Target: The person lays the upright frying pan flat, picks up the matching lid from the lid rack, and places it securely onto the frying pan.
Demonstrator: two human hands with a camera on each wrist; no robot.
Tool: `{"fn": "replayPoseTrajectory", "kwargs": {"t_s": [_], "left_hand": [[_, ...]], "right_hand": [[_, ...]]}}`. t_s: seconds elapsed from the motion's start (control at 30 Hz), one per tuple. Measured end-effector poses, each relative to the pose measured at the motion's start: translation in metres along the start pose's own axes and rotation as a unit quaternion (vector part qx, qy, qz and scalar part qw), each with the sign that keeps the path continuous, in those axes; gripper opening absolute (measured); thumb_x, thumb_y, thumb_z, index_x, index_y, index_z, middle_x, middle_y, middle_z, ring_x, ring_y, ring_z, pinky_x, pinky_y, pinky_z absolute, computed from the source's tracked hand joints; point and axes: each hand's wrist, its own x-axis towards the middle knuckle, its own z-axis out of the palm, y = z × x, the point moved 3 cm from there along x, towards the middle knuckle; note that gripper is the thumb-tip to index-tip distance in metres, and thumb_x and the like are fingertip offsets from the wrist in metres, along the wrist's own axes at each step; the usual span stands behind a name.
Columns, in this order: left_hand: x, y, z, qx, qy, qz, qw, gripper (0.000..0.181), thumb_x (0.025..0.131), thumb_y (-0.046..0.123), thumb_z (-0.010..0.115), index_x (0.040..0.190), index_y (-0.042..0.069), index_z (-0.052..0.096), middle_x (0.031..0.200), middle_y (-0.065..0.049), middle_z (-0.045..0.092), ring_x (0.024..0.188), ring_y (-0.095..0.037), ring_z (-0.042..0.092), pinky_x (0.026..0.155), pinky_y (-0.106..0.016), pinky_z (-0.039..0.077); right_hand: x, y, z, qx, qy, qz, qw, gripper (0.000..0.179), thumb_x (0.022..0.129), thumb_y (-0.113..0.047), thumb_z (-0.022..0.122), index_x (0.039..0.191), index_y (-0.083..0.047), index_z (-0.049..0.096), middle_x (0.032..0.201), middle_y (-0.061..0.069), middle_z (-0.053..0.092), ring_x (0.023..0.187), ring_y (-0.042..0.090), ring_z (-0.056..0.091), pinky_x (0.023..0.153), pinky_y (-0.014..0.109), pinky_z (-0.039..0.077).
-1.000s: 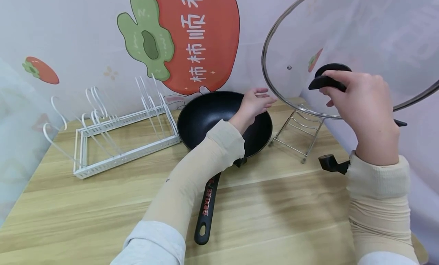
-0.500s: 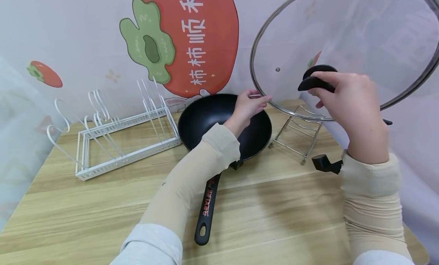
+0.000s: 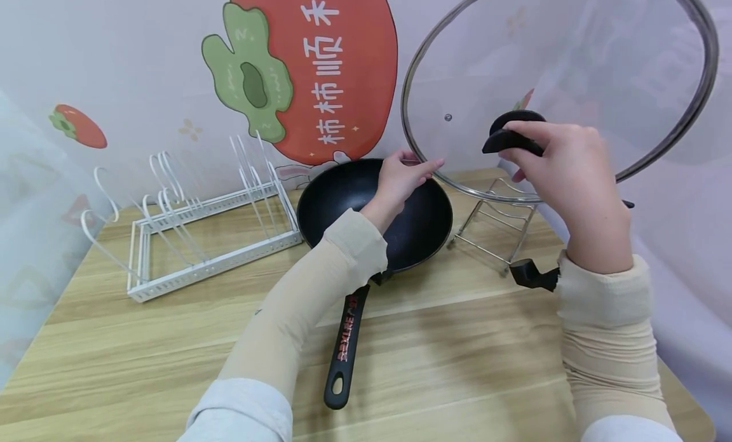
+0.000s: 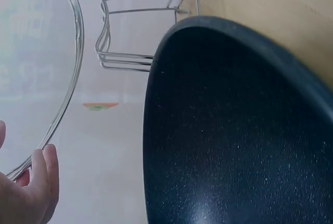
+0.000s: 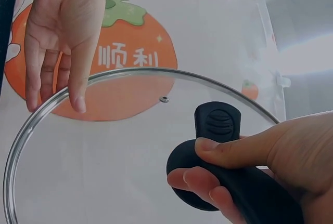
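Note:
A glass lid with a steel rim (image 3: 711, 54) is held up on its edge above the right side of the table. My right hand (image 3: 580, 175) grips its black handle (image 5: 218, 122), thumb on one side and fingers curled round the other. With thumb and fingers on opposite sides of the rim, my left hand (image 3: 394, 181) pinches the lid's left edge, as the right wrist view shows. Below the left forearm sits a black wok (image 3: 337, 194), its long handle (image 3: 346, 347) pointing toward me. The left wrist view shows the wok's dark inside (image 4: 234, 120) close up.
A white rack (image 3: 214, 264) with curved upright wires stands left of the wok. Behind the lid's lower edge is a small metal wire rack (image 3: 480, 249). A short black piece (image 3: 527, 274) is partly hidden by the right sleeve. A printed cloth (image 3: 143, 80) hangs behind.
The lid and my right hand have shifted left. My left hand, earlier spread near the rim, now has the rim between thumb and fingers. The wok and racks stay put.

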Motion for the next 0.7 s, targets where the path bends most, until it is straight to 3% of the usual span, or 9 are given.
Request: {"fn": "replayPoseTrajectory", "kwargs": {"t_s": [0.17, 0.3, 0.5, 0.7], "left_hand": [[-0.001, 0.004, -0.007, 0.009, 0.005, 0.011, 0.9999, 0.031, 0.087, 0.018, 0.085, 0.102, 0.006, 0.060, 0.098, -0.007, 0.064, 0.098, -0.029, 0.070, 0.080, -0.021, 0.057], [-0.004, 0.006, -0.013, 0.022, 0.010, 0.025, 0.9994, 0.032, 0.086, 0.019, 0.086, 0.100, 0.007, 0.060, 0.097, -0.006, 0.063, 0.087, -0.019, 0.069, 0.080, -0.021, 0.057], [-0.010, 0.010, -0.022, 0.076, 0.020, 0.063, 0.9949, 0.034, 0.087, 0.026, 0.085, 0.101, 0.008, 0.060, 0.098, -0.006, 0.064, 0.091, -0.017, 0.064, 0.083, -0.025, 0.056], [-0.014, 0.013, -0.027, 0.114, 0.036, 0.088, 0.9889, 0.035, 0.087, 0.030, 0.085, 0.100, 0.010, 0.060, 0.097, -0.004, 0.064, 0.094, -0.017, 0.060, 0.081, -0.028, 0.052]], "right_hand": [[0.001, -0.001, 0.001, 0.020, 0.000, -0.003, 0.9998, 0.027, 0.096, -0.016, 0.075, 0.123, -0.011, 0.075, 0.081, 0.017, 0.075, 0.054, -0.023, 0.047, 0.059, 0.018, 0.032], [0.001, 0.000, 0.002, 0.040, 0.005, 0.000, 0.9992, 0.026, 0.095, -0.015, 0.076, 0.120, -0.011, 0.076, 0.083, 0.016, 0.075, 0.053, -0.019, 0.051, 0.060, 0.015, 0.034], [0.000, -0.004, 0.004, 0.067, 0.013, -0.003, 0.9976, 0.025, 0.094, -0.013, 0.077, 0.119, -0.008, 0.076, 0.092, 0.020, 0.075, 0.053, -0.016, 0.054, 0.061, 0.011, 0.036], [-0.002, -0.006, 0.003, 0.080, 0.017, 0.007, 0.9966, 0.025, 0.094, -0.013, 0.077, 0.119, -0.010, 0.077, 0.094, 0.016, 0.076, 0.053, -0.013, 0.056, 0.058, 0.011, 0.038]]}}
